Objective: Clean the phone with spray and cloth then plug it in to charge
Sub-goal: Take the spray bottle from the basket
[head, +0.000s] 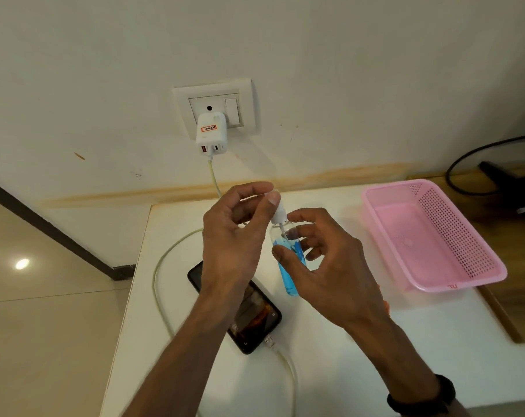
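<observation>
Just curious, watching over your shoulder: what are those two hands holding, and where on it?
A small spray bottle of blue liquid. The right hand grips its clear body; the left hand pinches the white cap on top.

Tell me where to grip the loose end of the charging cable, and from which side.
Pinch the plug at the end of the charging cable, coming from the right. It lies flat on the table beside the phone's near end, unplugged, with bare surface on that side; the cord behind is too limp to steer.
</observation>
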`<state>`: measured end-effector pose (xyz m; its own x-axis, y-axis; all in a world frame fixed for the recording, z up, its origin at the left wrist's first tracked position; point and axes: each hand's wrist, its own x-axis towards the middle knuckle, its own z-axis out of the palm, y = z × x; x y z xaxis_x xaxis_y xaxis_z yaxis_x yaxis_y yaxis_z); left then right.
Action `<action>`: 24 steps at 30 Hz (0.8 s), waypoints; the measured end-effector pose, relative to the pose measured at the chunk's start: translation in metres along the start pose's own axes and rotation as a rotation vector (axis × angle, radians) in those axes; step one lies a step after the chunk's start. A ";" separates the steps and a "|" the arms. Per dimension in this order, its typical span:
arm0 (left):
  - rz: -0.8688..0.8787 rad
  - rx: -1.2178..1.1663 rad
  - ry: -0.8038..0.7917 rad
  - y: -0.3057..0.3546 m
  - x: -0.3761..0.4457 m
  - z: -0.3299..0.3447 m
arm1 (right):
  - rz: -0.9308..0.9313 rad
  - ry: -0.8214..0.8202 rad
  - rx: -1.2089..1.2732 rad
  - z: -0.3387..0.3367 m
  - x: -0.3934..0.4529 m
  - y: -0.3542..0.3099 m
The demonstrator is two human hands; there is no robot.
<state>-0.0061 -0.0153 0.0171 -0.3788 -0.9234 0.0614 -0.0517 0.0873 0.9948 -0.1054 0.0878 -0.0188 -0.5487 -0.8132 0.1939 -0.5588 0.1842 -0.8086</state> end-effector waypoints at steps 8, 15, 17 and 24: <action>-0.073 -0.204 -0.087 -0.004 0.007 -0.006 | -0.045 -0.001 0.187 -0.002 -0.001 -0.004; -0.148 -0.398 -0.191 -0.003 0.008 -0.004 | 0.021 -0.048 0.521 -0.009 -0.001 -0.012; -0.157 -0.433 -0.213 -0.001 0.008 -0.004 | 0.029 -0.067 0.551 -0.012 0.000 -0.013; -0.177 -0.427 -0.103 -0.001 0.011 -0.007 | 0.046 -0.083 0.566 -0.013 0.001 -0.015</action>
<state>-0.0041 -0.0279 0.0173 -0.4893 -0.8665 -0.0987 0.2529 -0.2493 0.9348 -0.1058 0.0915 0.0010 -0.5007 -0.8564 0.1260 -0.1034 -0.0853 -0.9910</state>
